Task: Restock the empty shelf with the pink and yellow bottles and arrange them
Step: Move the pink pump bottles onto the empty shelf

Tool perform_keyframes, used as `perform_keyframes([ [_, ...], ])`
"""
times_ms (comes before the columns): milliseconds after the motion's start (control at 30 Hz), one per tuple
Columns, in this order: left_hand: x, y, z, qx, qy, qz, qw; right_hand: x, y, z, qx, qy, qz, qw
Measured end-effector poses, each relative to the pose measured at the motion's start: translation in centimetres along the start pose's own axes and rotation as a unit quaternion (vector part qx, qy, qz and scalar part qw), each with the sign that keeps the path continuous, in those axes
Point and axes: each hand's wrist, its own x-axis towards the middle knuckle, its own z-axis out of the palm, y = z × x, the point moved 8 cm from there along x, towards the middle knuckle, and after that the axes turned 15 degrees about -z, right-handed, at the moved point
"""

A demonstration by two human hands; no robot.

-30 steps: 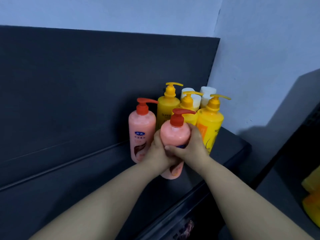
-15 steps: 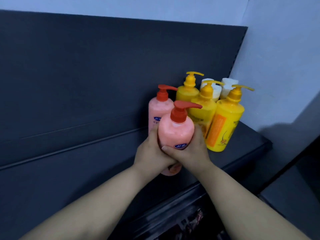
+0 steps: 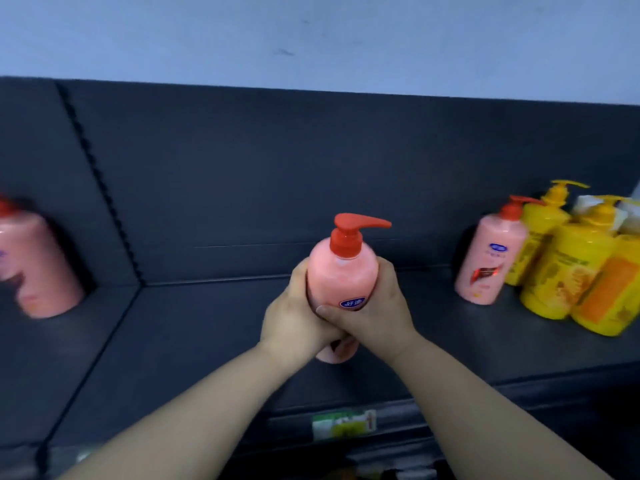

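Observation:
A pink pump bottle (image 3: 341, 268) with a red pump is held upright over the middle of the dark shelf (image 3: 207, 327). My left hand (image 3: 294, 317) and my right hand (image 3: 374, 313) both wrap its lower body. Its base shows just below my fingers. At the far right a second pink bottle (image 3: 488, 261) stands beside a cluster of yellow pump bottles (image 3: 568, 268). Another pink bottle (image 3: 34, 265), blurred, stands at the far left on the neighbouring shelf section.
The shelf's dark back panel (image 3: 311, 174) rises behind the bottles, under a pale wall. A green-and-white price label (image 3: 343, 424) sits on the shelf's front rail. White-topped items (image 3: 588, 204) peek out behind the yellow bottles. Bare shelf lies between the left pink bottle and the right cluster.
The held pink bottle has moved left, away from the cluster at the right end to the shelf's middle. The view has swung left, revealing the pink bottle at the far left.

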Motion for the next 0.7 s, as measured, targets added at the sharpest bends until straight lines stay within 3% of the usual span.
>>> perform_keyframes([
  [333,-5.3,-12.5,-17.8,-0.017,0.126,-0.066,0.990,-2.3,-9.1,20.1,0.050,-0.120,-0.051,0.990],
  [700,-5.6,-16.6,-26.4,0.011,0.238,-0.107,0.965,-0.1,-13.7,29.8,0.086,-0.209,-0.084,0.970],
])
